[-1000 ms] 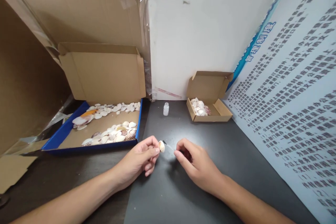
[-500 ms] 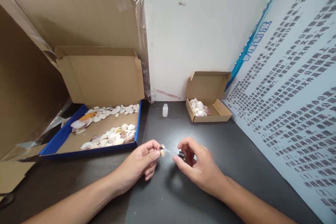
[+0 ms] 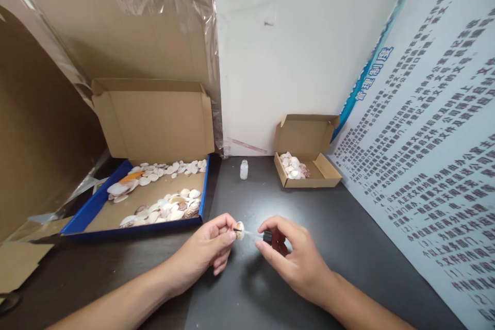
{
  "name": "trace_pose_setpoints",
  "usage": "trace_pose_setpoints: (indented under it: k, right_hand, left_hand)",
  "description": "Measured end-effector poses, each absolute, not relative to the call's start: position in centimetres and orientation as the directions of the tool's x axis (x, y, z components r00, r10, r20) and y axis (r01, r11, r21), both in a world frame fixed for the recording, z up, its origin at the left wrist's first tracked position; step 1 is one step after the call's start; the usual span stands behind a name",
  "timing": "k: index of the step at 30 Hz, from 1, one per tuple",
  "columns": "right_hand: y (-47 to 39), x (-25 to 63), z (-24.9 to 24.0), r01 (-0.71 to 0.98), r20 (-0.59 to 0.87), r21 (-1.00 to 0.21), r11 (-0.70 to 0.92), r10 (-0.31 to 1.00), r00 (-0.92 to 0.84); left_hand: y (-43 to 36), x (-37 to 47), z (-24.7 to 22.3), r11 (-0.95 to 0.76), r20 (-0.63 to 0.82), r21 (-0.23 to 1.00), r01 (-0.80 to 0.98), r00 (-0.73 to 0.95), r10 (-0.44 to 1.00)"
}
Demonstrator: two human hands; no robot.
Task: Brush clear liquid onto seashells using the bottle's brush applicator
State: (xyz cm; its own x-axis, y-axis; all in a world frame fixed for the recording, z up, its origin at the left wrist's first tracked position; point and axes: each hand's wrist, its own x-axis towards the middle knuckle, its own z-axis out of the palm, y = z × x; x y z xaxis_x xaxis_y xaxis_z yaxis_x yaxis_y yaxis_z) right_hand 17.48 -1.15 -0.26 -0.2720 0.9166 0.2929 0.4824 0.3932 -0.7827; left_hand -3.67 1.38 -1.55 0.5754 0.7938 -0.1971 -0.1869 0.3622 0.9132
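My left hand (image 3: pixel 211 247) pinches a small pale shell (image 3: pixel 240 230) between thumb and fingers above the dark table. My right hand (image 3: pixel 290 247) grips a black cap (image 3: pixel 267 237) from which a thin translucent stem (image 3: pixel 253 234) points left. The stem's dark tip lies against or in front of the shell; exact contact is hard to make out. Behind my hands, a small clear bottle (image 3: pixel 244 170) with whitish contents stands upright, with no cap on it.
At the left, a blue-edged cardboard box (image 3: pixel 131 232) holds many shells. A smaller open box (image 3: pixel 311 183) at the back right contains white and reddish shells. A white wall (image 3: pixel 247 62) rises behind, and a printed poster (image 3: pixel 417 154) stands at the right.
The stem has shifted so its dark tip shows across the shell near my left fingertips. My right hand has turned slightly, showing more of the black cap. The camera view has tilted up a little.
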Motion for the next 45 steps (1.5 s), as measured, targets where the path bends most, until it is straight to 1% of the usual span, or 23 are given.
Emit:
trace_pose_setpoints:
  k: [2, 4, 6, 9, 12, 13, 15, 18, 19, 22, 24, 27, 29, 32, 34, 36, 37, 41, 43, 45]
  right_hand:
    - [-0.97, 17.59, -0.25, 0.539, 0.265, -0.76, 0.364, 0.93, -0.254]
    - [-0.9, 17.63, -0.24, 0.561, 0.24, -0.76, 0.329, 0.944, -0.228]
    - [-0.97, 17.62, -0.27, 0.526, 0.229, -0.785, 0.327, 0.942, -0.243]
    - [-0.99, 17.64, -0.42, 0.491, 0.216, -0.794, 0.358, 0.922, -0.322]
    - [-0.6, 17.81, -0.57, 0.557, 0.177, -0.776, 0.296, 0.95, -0.259]
    - [-0.46, 17.88, -0.59, 0.554, 0.18, -0.783, 0.284, 0.955, -0.236]
    - [-0.35, 17.98, -0.52, 0.51, 0.221, -0.802, 0.31, 0.948, -0.23]
    - [-0.66, 17.95, -0.31, 0.452, 0.271, -0.798, 0.399, 0.907, -0.324]
    - [-0.8, 17.9, -0.26, 0.47, 0.261, -0.782, 0.41, 0.899, -0.351]
    - [-1.05, 17.82, -0.17, 0.554, 0.253, -0.744, 0.373, 0.925, -0.282]
    - [-1.06, 17.83, -0.19, 0.538, 0.275, -0.754, 0.376, 0.925, -0.261]
    - [-0.96, 17.84, -0.27, 0.495, 0.287, -0.761, 0.419, 0.902, -0.322]
    - [-0.87, 17.85, -0.32, 0.517, 0.275, -0.749, 0.413, 0.905, -0.325]
    - [-0.81, 17.87, -0.37, 0.569, 0.251, -0.743, 0.353, 0.934, -0.252]
    - [-0.91, 17.84, -0.33, 0.526, 0.272, -0.76, 0.381, 0.922, -0.275]
    - [-1.03, 17.72, -0.28, 0.485, 0.278, -0.767, 0.421, 0.898, -0.341]
    - [-1.05, 17.65, -0.26, 0.498, 0.264, -0.76, 0.418, 0.898, -0.351]
    - [-0.87, 17.54, -0.29, 0.58, 0.226, -0.746, 0.327, 0.944, -0.241]
    - [-0.82, 17.64, -0.29, 0.546, 0.252, -0.765, 0.341, 0.939, -0.235]
    - [-0.91, 17.72, -0.23, 0.492, 0.29, -0.773, 0.399, 0.913, -0.286]
  left_hand:
    - [1.38, -3.64, -1.52, 0.357, -0.195, 0.916, -0.185, 0.573, 0.796]
    - [1.35, -3.61, -1.44, 0.354, -0.195, 0.917, -0.182, 0.57, 0.798]
    - [1.3, -3.59, -1.4, 0.358, -0.196, 0.915, -0.185, 0.571, 0.797]
    - [1.24, -3.65, -1.48, 0.362, -0.197, 0.914, -0.183, 0.58, 0.79]
    - [1.19, -3.76, -1.56, 0.356, -0.201, 0.92, -0.161, 0.587, 0.784]
    - [1.16, -3.79, -1.53, 0.359, -0.206, 0.92, -0.155, 0.588, 0.782]
    - [1.12, -3.77, -1.37, 0.369, -0.223, 0.918, -0.148, 0.577, 0.785]
    - [1.07, -3.62, -1.02, 0.38, -0.239, 0.913, -0.15, 0.559, 0.794]
    - [1.07, -3.55, -0.93, 0.38, -0.238, 0.912, -0.155, 0.554, 0.798]
    - [1.13, -3.42, -0.82, 0.373, -0.237, 0.915, -0.152, 0.544, 0.805]
    - [1.18, -3.41, -0.89, 0.373, -0.24, 0.916, -0.147, 0.545, 0.803]
    - [1.21, -3.5, -1.06, 0.372, -0.242, 0.918, -0.139, 0.549, 0.8]
    - [1.21, -3.58, -1.18, 0.367, -0.244, 0.921, -0.129, 0.544, 0.803]
    - [1.26, -3.71, -1.38, 0.374, -0.234, 0.917, -0.138, 0.573, 0.785]
    - [1.32, -3.76, -1.48, 0.368, -0.233, 0.921, -0.129, 0.575, 0.785]
    - [1.37, -3.77, -1.52, 0.358, -0.226, 0.924, -0.135, 0.564, 0.794]
    - [1.38, -3.77, -1.51, 0.359, -0.224, 0.923, -0.136, 0.568, 0.792]
    - [1.34, -3.68, -1.42, 0.359, -0.223, 0.924, -0.133, 0.575, 0.787]
    - [1.3, -3.64, -1.39, 0.354, -0.218, 0.926, -0.133, 0.578, 0.787]
    - [1.27, -3.59, -1.33, 0.354, -0.216, 0.925, -0.135, 0.578, 0.787]
